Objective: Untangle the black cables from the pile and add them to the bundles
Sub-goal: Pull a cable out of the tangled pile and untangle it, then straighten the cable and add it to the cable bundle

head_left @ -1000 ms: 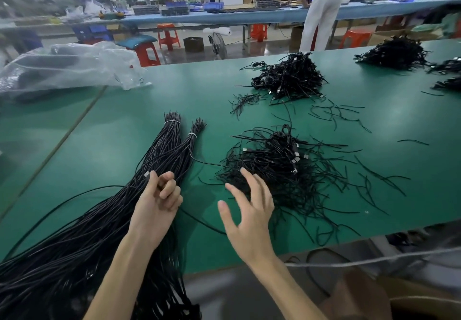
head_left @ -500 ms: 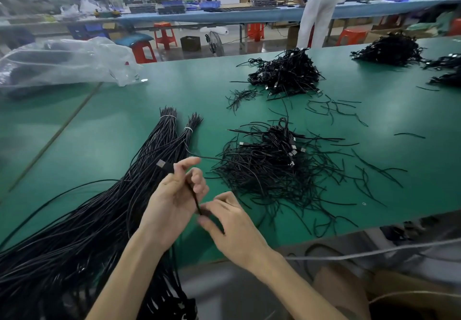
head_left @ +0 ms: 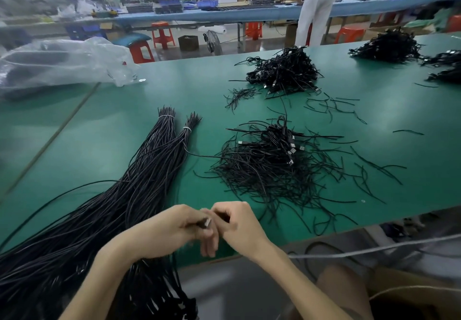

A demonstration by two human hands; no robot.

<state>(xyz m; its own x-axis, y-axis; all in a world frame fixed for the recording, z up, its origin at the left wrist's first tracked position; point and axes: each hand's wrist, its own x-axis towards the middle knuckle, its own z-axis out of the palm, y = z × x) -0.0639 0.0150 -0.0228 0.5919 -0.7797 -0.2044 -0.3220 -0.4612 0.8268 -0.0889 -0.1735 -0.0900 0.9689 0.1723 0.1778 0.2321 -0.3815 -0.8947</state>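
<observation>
Tied cable bundles (head_left: 149,170) fan across green table (head_left: 99,132), 10 o'clock from the hands. Left hand (head_left: 174,230) and right hand (head_left: 240,226) meet at near edge, both pinching one black cable (head_left: 205,223) (silver plug end showing). Tangled pile (head_left: 274,167) lies at 1 o'clock, apart.

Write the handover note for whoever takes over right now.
Left hand and right hand both pinch one thin black cable with a silver plug, over the near edge of the green table.
Two white-tied bundles of long black cables lie left; the tangled pile of black cables lies right.
Done: one cable in hand.
Left: add it to a bundle, then clear the pile.
</observation>
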